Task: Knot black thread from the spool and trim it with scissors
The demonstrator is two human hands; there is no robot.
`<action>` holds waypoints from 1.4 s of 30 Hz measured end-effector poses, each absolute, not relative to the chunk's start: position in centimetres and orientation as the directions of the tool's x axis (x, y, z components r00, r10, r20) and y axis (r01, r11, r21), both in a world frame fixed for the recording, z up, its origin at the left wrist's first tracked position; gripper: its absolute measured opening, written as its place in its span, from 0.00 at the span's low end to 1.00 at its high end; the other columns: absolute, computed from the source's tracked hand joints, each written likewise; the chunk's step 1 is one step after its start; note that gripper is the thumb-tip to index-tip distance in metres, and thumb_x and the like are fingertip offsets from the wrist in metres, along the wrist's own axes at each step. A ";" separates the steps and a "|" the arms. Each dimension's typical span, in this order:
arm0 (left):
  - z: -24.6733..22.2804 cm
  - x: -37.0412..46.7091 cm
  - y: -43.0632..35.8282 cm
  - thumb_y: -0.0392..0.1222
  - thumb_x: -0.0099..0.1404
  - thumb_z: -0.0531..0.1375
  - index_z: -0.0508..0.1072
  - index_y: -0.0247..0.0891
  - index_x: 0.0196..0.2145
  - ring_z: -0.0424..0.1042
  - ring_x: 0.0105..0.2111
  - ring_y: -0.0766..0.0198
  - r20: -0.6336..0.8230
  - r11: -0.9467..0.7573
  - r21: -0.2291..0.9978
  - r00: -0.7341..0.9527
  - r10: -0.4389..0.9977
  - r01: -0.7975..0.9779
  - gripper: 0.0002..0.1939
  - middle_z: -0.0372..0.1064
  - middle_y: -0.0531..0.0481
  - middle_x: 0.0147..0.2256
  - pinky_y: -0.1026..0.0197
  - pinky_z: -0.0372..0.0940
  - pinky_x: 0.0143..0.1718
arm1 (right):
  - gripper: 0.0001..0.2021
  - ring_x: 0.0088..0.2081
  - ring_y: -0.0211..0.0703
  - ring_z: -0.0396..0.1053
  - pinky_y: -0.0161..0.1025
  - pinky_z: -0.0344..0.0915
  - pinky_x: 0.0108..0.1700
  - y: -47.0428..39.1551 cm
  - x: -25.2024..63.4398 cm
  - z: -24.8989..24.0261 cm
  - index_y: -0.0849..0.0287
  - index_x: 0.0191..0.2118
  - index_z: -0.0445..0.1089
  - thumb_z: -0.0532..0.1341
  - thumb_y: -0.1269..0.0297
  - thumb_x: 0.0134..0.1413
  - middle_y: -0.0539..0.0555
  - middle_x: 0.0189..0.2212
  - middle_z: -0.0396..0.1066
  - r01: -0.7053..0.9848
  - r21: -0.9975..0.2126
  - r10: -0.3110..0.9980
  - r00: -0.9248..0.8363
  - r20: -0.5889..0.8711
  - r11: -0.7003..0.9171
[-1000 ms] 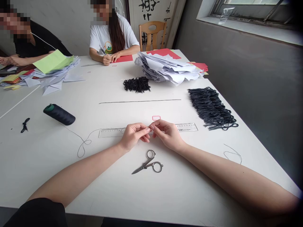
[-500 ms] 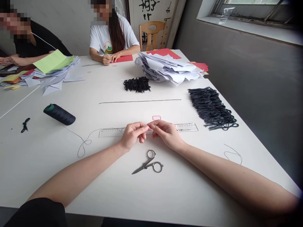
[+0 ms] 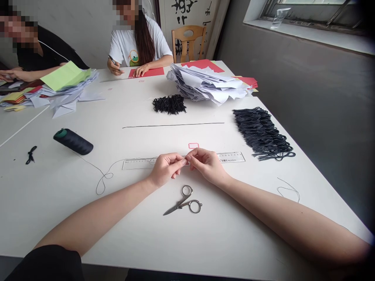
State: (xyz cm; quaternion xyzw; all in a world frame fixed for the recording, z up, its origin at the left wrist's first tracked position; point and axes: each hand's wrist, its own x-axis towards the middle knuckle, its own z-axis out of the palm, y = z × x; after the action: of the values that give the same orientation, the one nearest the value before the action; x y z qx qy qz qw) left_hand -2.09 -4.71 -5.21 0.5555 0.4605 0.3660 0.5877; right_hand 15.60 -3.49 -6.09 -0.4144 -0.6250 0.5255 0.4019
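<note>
Pinching thumb to index on both left hand [image 3: 166,168] and right hand [image 3: 207,166], tips meeting just over the middle of the ruler [image 3: 232,157]. Closed at the fingers on both sides, most likely clamped on black thread [image 3: 104,175]; can't make out the strand between the tips. Holding tip to tip presumably for fine control of something so thin.

Can trace thread from the spool [image 3: 73,141], through a loose loop on the worktop [image 3: 234,242], to the ruler beside left hand; probably slack enough not to tug the spool. Have scissors [image 3: 180,205] lying just nearer than the hands, handles spread, within easy reach. Have a straight dark strand [image 3: 172,125] laid out beyond the ruler, perhaps for comparing length. Have small bundle [image 3: 169,104] and large bundle [image 3: 260,134] set apart, likely to avoid tangling.
</note>
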 end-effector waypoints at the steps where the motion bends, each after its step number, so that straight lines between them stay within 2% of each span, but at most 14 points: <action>1: -5.2 -2.1 -4.7 0.51 0.59 0.62 0.73 0.36 0.27 0.55 0.16 0.73 -0.131 0.110 0.990 0.305 0.943 0.084 0.15 0.59 0.56 0.18 0.67 0.52 0.17 | 0.15 0.26 0.37 0.68 0.37 0.65 0.32 -3.5 15.6 -6.1 0.60 0.30 0.68 0.61 0.51 0.56 0.52 0.28 0.72 0.088 -0.991 0.940 -0.333 0.066 0.100; 6: -5.1 -1.9 -4.7 0.53 0.59 0.62 0.73 0.36 0.28 0.52 0.17 0.72 -0.089 0.079 0.996 0.246 0.965 0.050 0.15 0.55 0.57 0.17 0.66 0.48 0.18 | 0.16 0.26 0.37 0.69 0.38 0.66 0.33 -3.3 15.8 -6.4 0.59 0.31 0.67 0.60 0.50 0.57 0.52 0.28 0.72 0.064 -0.995 0.942 -0.333 0.053 0.079; 11: -5.4 -1.9 -4.6 0.51 0.58 0.64 0.74 0.37 0.29 0.51 0.17 0.72 -0.090 0.087 0.996 0.194 0.977 0.025 0.13 0.55 0.58 0.17 0.66 0.48 0.19 | 0.16 0.27 0.36 0.69 0.37 0.66 0.33 -3.3 15.7 -6.4 0.59 0.31 0.67 0.60 0.50 0.57 0.53 0.31 0.72 0.018 -0.999 0.944 -0.328 0.039 0.048; 17: -5.4 -2.0 -4.5 0.48 0.58 0.64 0.72 0.36 0.26 0.51 0.17 0.73 -0.107 0.105 0.994 0.192 0.976 0.024 0.12 0.55 0.58 0.16 0.66 0.47 0.19 | 0.16 0.26 0.34 0.68 0.36 0.66 0.33 -3.3 15.6 -6.1 0.60 0.33 0.70 0.60 0.49 0.57 0.53 0.32 0.73 0.044 -0.997 0.942 -0.334 0.043 0.061; 21: -5.2 -1.9 -4.6 0.48 0.57 0.64 0.71 0.35 0.25 0.52 0.17 0.73 -0.122 0.121 0.993 0.197 0.973 0.017 0.13 0.56 0.57 0.16 0.67 0.46 0.18 | 0.16 0.26 0.36 0.69 0.36 0.67 0.32 -3.3 15.5 -6.1 0.60 0.34 0.73 0.61 0.49 0.56 0.52 0.30 0.73 0.091 -0.993 0.940 -0.340 0.041 0.076; 29: -5.2 -1.8 -4.6 0.49 0.56 0.65 0.72 0.34 0.26 0.52 0.17 0.73 -0.143 0.143 0.990 0.192 0.971 0.013 0.14 0.57 0.57 0.16 0.67 0.45 0.18 | 0.16 0.23 0.34 0.68 0.35 0.66 0.29 -3.5 15.5 -5.9 0.60 0.33 0.70 0.60 0.50 0.58 0.51 0.26 0.71 0.117 -0.987 0.942 -0.328 0.067 0.111; 36: -5.2 -1.8 -4.6 0.49 0.56 0.65 0.73 0.34 0.27 0.52 0.17 0.73 -0.117 0.119 0.993 0.179 0.977 -0.001 0.14 0.57 0.57 0.16 0.67 0.46 0.17 | 0.17 0.23 0.32 0.68 0.34 0.67 0.28 -3.5 15.5 -5.9 0.61 0.33 0.70 0.60 0.50 0.58 0.53 0.30 0.73 0.076 -0.994 0.947 -0.317 0.052 0.080; 39: -5.3 -1.9 -4.5 0.48 0.56 0.65 0.74 0.34 0.27 0.52 0.16 0.73 -0.099 0.104 0.994 0.152 0.983 -0.020 0.13 0.56 0.58 0.15 0.67 0.46 0.17 | 0.17 0.24 0.33 0.70 0.34 0.68 0.28 -3.4 15.5 -5.8 0.60 0.38 0.73 0.60 0.50 0.58 0.54 0.35 0.75 0.025 -0.999 0.944 -0.329 0.023 0.033; 42: -5.4 -1.9 -4.4 0.48 0.56 0.65 0.73 0.34 0.26 0.53 0.16 0.74 -0.082 0.088 0.995 0.128 0.988 -0.038 0.13 0.57 0.57 0.16 0.67 0.46 0.17 | 0.17 0.26 0.35 0.72 0.35 0.69 0.29 -3.4 15.5 -5.8 0.59 0.43 0.75 0.62 0.50 0.56 0.53 0.33 0.76 0.009 -1.000 0.923 -0.384 -0.010 -0.007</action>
State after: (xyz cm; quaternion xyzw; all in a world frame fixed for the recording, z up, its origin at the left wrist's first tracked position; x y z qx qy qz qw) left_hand -1.92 -4.45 -5.37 0.4980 0.4771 0.4562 0.5623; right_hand 15.53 -3.37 -5.83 -0.3963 -0.5879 0.5887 0.3883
